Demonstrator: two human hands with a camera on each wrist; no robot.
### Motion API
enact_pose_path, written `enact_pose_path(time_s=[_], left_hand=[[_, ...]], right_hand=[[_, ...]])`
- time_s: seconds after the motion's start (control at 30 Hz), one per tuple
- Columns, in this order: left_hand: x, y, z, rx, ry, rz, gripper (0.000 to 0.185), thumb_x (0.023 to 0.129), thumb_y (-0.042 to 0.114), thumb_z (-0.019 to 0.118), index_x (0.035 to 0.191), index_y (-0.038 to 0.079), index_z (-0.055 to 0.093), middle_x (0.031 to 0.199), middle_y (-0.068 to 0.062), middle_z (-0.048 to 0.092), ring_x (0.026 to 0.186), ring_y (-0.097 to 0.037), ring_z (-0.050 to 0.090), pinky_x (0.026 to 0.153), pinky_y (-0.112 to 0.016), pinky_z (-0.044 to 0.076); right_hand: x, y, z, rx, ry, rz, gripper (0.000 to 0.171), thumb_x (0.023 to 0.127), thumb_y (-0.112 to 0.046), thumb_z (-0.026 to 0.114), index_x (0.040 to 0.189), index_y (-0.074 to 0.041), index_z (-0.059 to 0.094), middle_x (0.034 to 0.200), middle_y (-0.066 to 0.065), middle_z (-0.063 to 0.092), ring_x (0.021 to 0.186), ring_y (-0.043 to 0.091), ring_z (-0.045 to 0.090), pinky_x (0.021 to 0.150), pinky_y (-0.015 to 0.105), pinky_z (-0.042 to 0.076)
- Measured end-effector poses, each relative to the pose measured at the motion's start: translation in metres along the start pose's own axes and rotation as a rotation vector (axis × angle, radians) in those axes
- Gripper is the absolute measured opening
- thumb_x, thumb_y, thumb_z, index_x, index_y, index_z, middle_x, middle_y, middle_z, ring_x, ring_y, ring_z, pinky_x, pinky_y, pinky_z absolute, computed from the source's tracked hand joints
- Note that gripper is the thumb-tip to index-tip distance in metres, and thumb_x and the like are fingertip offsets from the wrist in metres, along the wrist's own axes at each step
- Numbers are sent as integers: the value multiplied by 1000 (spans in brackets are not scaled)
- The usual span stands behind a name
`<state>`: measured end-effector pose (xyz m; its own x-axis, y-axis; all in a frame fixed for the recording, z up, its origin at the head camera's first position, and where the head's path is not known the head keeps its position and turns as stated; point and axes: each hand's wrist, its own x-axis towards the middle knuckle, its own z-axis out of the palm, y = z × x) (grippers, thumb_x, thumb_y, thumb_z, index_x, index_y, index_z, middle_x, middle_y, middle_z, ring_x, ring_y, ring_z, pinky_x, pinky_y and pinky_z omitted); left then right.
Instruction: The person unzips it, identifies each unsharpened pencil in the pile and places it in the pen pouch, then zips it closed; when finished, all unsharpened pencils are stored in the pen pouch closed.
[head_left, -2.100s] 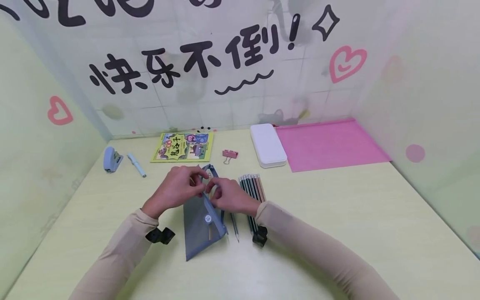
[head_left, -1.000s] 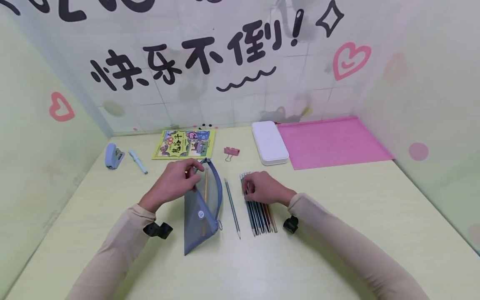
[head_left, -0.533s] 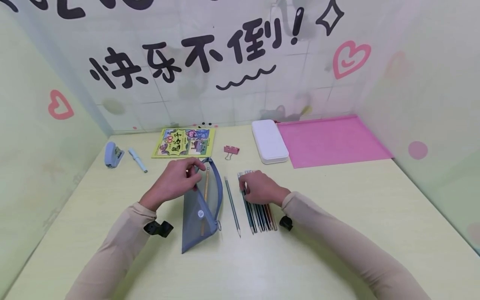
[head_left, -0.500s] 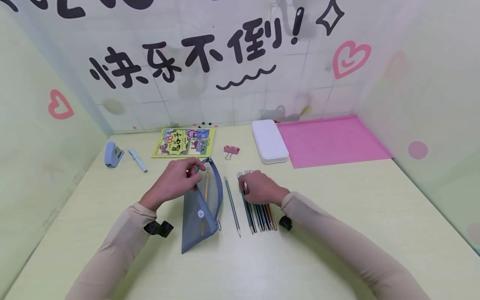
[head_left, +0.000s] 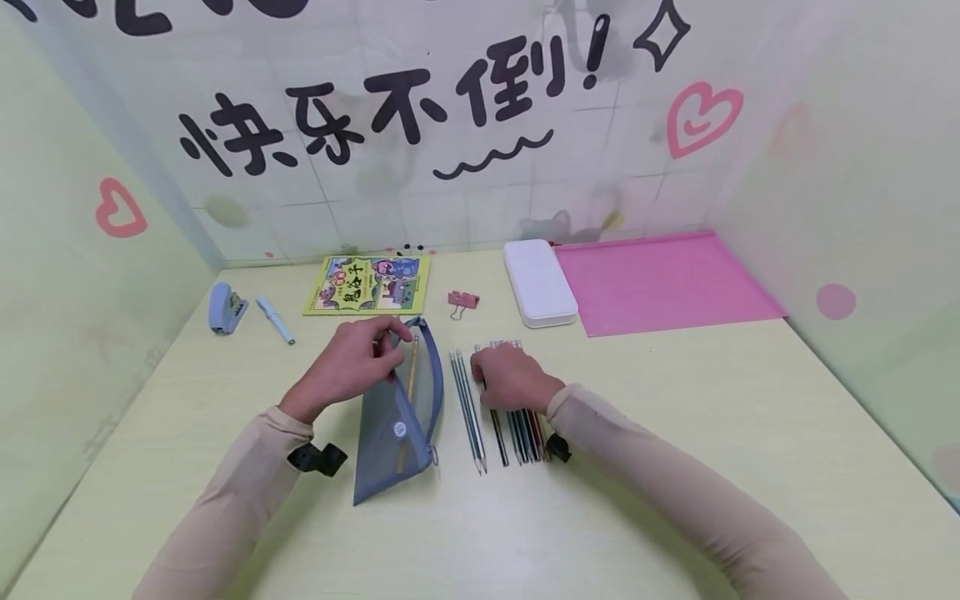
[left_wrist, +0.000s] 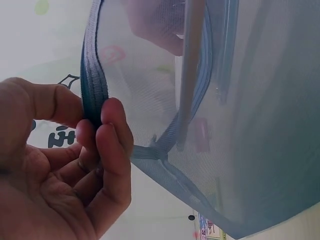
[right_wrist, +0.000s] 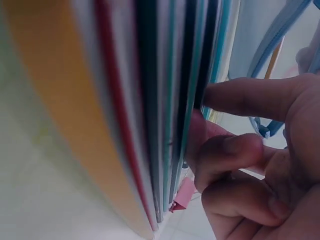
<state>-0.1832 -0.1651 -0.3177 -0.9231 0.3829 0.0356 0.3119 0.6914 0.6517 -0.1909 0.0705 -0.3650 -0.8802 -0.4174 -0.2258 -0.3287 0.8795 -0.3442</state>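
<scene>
Overhead, my left hand (head_left: pixel 347 368) pinches the open rim of the blue-grey mesh zip pouch (head_left: pixel 397 417), one wooden pencil already inside; my right hand (head_left: pixel 510 377) rests curled on the row of coloured pencils (head_left: pixel 517 421) just beside; left wrist view: thumb and fingers (left_wrist: pixel 112 145) clamp the zip edge; right wrist view: fingertips (right_wrist: pixel 235 97) separating pencils; I judge loading is midway; next, lift one cleanly.

Your right hand (right_wrist: pixel 250 165) fills the lower right of the frame, fingertips (right_wrist: pixel 235 147) curled against the row of pencils (right_wrist: pixel 150 100) running across the left and centre. A blue pouch edge (right_wrist: pixel 280 35) shows upper right.
</scene>
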Motion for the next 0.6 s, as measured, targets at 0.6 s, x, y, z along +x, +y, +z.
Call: enact_pose_path(time_s=[0.6], left_hand=[[-1,2,1,-19,3,-21,22,91,7,58,111,4,67,68,-4,62,59,-13,66,53,-27,45]], right_hand=[[11,-5,-17,535,64,-23,29,83,-11,73,111,-11,67,78,5,72,67,15,62,59,26,45]])
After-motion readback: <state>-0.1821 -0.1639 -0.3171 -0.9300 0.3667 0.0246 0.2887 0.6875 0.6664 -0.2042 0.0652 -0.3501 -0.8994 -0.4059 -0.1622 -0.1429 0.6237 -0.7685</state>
